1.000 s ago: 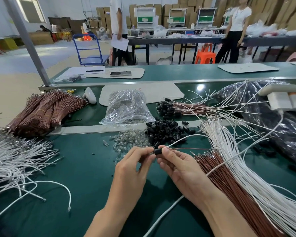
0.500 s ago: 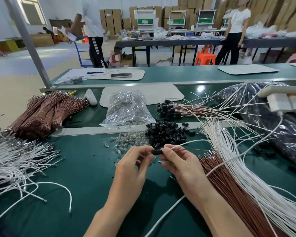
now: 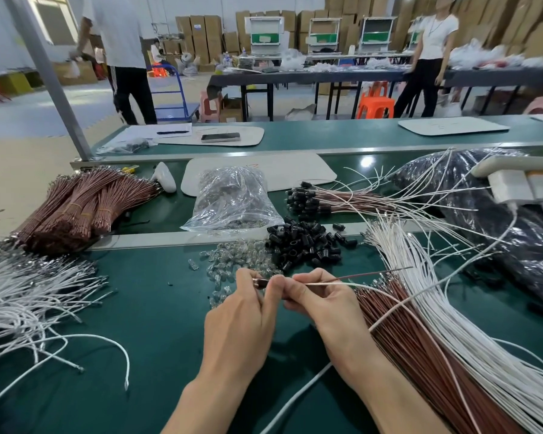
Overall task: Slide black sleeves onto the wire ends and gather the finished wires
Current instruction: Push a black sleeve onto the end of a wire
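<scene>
My left hand (image 3: 243,311) and my right hand (image 3: 318,300) meet over the green table (image 3: 157,324), fingertips together. Between them they pinch a brown wire (image 3: 358,276) and a white wire (image 3: 386,297); a dark sleeve (image 3: 259,282) shows at my left fingertips. Just beyond lies a pile of loose black sleeves (image 3: 304,244). Farther back lies a bunch of finished wires (image 3: 333,203) with black sleeves on their ends. Bare brown wires (image 3: 420,346) and white wires (image 3: 470,333) fan out to the right of my right wrist.
Clear plastic caps (image 3: 235,264) lie scattered by the sleeves, behind them a clear bag (image 3: 232,198). Tied brown wire bundles (image 3: 82,208) and loose white wires (image 3: 22,296) fill the left. A dark plastic bag (image 3: 499,214) sits right. People stand beyond the table.
The wire ends and sleeve have shifted left into my left fingertips. The camera has tilted slightly. A person in the background has walked to the left.
</scene>
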Action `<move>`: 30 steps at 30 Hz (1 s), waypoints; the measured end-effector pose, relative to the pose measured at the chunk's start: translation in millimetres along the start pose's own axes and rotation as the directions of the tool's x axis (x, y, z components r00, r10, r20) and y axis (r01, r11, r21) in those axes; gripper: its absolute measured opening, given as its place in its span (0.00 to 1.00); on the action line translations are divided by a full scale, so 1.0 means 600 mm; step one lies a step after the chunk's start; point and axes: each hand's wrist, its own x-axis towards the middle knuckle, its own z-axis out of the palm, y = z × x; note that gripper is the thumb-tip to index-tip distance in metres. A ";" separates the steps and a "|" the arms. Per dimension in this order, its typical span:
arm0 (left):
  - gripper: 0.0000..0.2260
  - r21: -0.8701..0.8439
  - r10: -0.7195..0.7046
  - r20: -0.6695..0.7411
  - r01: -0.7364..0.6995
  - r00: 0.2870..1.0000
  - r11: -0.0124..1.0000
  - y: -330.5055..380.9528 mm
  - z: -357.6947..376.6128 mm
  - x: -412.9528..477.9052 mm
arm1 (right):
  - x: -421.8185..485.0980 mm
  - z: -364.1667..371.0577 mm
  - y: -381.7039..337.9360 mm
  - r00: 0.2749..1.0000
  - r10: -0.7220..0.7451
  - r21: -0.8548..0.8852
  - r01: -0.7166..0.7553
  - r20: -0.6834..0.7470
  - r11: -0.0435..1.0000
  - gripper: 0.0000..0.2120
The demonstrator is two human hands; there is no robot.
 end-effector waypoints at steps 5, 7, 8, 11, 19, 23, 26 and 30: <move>0.23 0.061 -0.033 -0.025 0.035 0.999 0.998 0.001 0.001 0.001 | 0.002 -0.002 0.003 1.000 0.005 0.014 -0.005 0.030 1.000 0.16; 0.23 0.085 -0.024 -0.031 0.027 0.999 0.996 0.001 0.002 0.002 | 0.003 -0.003 0.004 0.999 0.005 0.015 -0.005 0.043 1.000 0.15; 0.23 0.092 -0.019 -0.037 0.022 0.999 0.995 0.001 0.002 0.002 | 0.003 -0.003 0.005 0.999 0.005 0.018 -0.006 0.048 1.000 0.14; 0.23 0.090 -0.006 -0.053 0.010 0.999 0.996 0.001 0.002 0.001 | 0.003 -0.005 0.005 0.998 0.011 0.031 -0.013 0.062 0.999 0.14; 0.24 0.087 -0.024 -0.077 0.031 0.997 0.996 0.003 0.003 0.001 | 0.006 -0.007 0.006 0.998 0.036 0.071 -0.040 0.055 0.997 0.17; 0.22 0.111 0.007 -0.081 0.002 0.997 0.994 0.005 0.005 -0.002 | 0.009 -0.008 0.010 1.000 0.028 0.066 -0.029 0.013 0.997 0.16; 0.23 0.134 0.016 -0.060 -0.007 0.998 0.991 0.003 0.006 -0.003 | 0.011 -0.008 0.011 0.999 0.027 0.091 -0.025 -0.019 0.996 0.15; 0.22 0.190 0.028 -0.039 -0.020 0.999 0.982 0.004 0.004 -0.001 | 0.010 -0.007 0.010 0.999 0.039 0.079 -0.038 -0.005 0.996 0.16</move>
